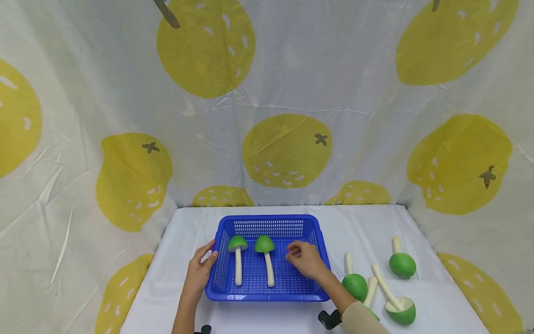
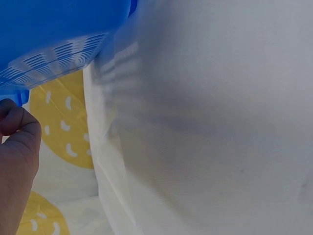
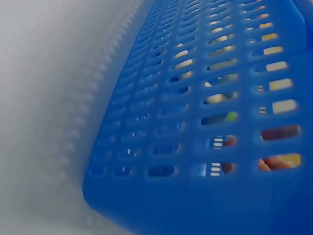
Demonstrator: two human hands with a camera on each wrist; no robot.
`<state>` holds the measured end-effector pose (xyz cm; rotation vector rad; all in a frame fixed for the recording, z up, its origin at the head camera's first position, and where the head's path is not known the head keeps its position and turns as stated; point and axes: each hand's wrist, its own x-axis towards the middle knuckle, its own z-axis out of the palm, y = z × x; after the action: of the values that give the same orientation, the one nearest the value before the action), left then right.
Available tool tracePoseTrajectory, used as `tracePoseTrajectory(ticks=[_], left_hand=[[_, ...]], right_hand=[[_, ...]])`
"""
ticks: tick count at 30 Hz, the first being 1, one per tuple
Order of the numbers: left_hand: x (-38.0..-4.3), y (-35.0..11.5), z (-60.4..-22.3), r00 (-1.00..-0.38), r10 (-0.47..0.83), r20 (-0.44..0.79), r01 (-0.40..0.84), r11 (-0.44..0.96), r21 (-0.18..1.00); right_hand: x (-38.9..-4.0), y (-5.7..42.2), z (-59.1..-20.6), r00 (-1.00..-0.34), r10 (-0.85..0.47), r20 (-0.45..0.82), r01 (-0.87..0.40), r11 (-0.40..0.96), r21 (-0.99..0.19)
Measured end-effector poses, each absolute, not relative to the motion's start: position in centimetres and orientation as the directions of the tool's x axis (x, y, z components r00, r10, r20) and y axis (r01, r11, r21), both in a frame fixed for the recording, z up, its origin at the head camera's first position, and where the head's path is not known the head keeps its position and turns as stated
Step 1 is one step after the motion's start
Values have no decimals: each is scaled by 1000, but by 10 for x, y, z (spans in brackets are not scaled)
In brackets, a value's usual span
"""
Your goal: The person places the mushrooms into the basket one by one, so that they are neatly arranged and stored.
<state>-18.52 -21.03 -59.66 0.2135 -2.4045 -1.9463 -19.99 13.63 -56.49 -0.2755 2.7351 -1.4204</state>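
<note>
A blue plastic basket (image 1: pixel 267 297) with slotted walls stands on the white table. Inside it two toy mushrooms lie side by side: a left mushroom (image 1: pixel 238 264) and a right mushroom (image 1: pixel 269 266), both with green caps towards the back and white stems towards the front. My left hand (image 1: pixel 198 273) grips the basket's left rim, thumb on top; the left wrist view catches part of this hand (image 2: pixel 19 142) by the rim. Over the right half of the basket hovers my right hand (image 1: pixel 308 260), fingers loosely bent, nothing visible between them. Slotted basket wall (image 3: pixel 161 122) fills most of the right wrist view.
Right of the basket, several more green-capped mushrooms lie on the table, among them one at the far right (image 1: pixel 402 264), one near the front (image 1: pixel 401 315) and one beside my right forearm (image 1: pixel 354 286). A lemon-print cloth (image 1: pixel 288 150) hangs behind and along both sides.
</note>
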Motion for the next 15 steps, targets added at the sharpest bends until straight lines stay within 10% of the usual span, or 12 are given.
tracePoseTrajectory(ticks=[15], left_hand=[[-187,-211,-599,-988,-143,-58,-89,219,972]], right_hand=[[-202,165,-545,-988,-111,107,-150,536,-831]])
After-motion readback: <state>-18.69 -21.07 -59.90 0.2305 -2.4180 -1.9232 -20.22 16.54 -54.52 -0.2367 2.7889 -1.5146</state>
